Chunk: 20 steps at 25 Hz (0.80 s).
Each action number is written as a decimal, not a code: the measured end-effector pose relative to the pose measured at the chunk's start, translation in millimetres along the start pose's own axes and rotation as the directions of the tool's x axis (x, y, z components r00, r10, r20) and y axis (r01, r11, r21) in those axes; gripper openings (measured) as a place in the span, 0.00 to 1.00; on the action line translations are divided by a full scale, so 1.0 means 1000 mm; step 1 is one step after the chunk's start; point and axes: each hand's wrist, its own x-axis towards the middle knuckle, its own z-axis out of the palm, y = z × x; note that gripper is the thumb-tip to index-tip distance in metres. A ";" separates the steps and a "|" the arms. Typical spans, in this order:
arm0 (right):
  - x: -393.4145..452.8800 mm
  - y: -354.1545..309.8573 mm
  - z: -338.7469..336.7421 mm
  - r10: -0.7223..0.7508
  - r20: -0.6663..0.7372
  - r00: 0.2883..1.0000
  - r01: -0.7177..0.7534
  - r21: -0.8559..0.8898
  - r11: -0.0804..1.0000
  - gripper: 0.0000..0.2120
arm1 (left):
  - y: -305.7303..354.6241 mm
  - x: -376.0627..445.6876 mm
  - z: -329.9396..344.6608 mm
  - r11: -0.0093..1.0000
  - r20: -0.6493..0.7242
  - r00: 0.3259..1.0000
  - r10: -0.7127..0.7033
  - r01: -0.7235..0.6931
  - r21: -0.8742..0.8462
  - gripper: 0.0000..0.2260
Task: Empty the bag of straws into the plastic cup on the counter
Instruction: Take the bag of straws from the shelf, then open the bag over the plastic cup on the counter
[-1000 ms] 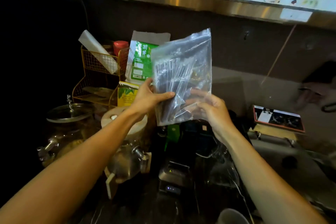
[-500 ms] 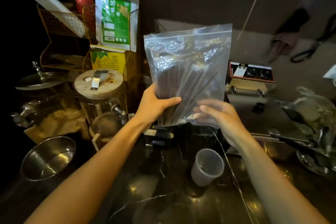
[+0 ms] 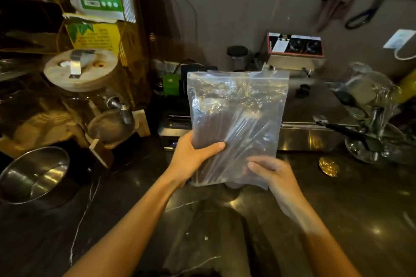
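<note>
While both hands — left hand (image 3: pixel 191 157), right hand (image 3: pixel 273 175) — grip the bag (image 3: pixel 236 123) low, its seal above looks closed; emptying not begun — cup unseen.

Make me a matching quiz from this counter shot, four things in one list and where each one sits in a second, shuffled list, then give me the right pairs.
Things
1. bag of straws
2. steel bowl
3. wooden jar lid
4. gold disc

Places
A. flat on the dark counter, to the right of the bag
B. far left, near the counter's edge
C. held upright at centre, left hand gripping its lower left, right hand holding its lower right
D. on top of the glass dispenser with the metal tap

Pairs: 1-C, 2-B, 3-D, 4-A
</note>
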 end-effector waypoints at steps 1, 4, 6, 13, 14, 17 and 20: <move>-0.006 0.010 -0.004 0.023 -0.021 1.000 -0.024 -0.016 1.000 0.07 | -0.008 -0.005 0.005 1.000 0.008 1.000 -0.017 0.017 -0.012 0.15; -0.019 0.030 -0.018 0.070 -0.084 0.994 -0.073 -0.038 0.997 0.06 | -0.032 -0.015 0.018 0.998 0.050 0.997 -0.058 0.059 -0.008 0.15; -0.025 0.039 -0.027 0.067 -0.133 0.989 -0.072 -0.027 0.997 0.05 | -0.048 -0.021 0.027 0.994 0.090 0.990 -0.107 0.106 0.011 0.15; -0.036 0.067 -0.048 0.080 -0.149 0.986 -0.094 -0.095 0.991 0.05 | -0.090 -0.047 0.048 0.980 0.165 0.970 -0.181 0.165 0.107 0.17; -0.036 0.070 -0.052 0.077 -0.142 0.987 -0.095 -0.126 0.987 0.07 | -0.091 -0.047 0.048 0.980 0.168 0.969 -0.179 0.162 0.112 0.18; -0.036 0.069 -0.059 0.116 -0.098 0.988 -0.125 -0.086 0.988 0.14 | -0.087 -0.044 0.042 0.979 0.159 0.969 -0.189 0.173 0.112 0.16; -0.032 0.059 -0.063 0.096 -0.067 0.993 -0.101 -0.072 0.992 0.20 | -0.074 -0.036 0.036 0.987 0.185 0.973 -0.136 0.116 0.114 0.20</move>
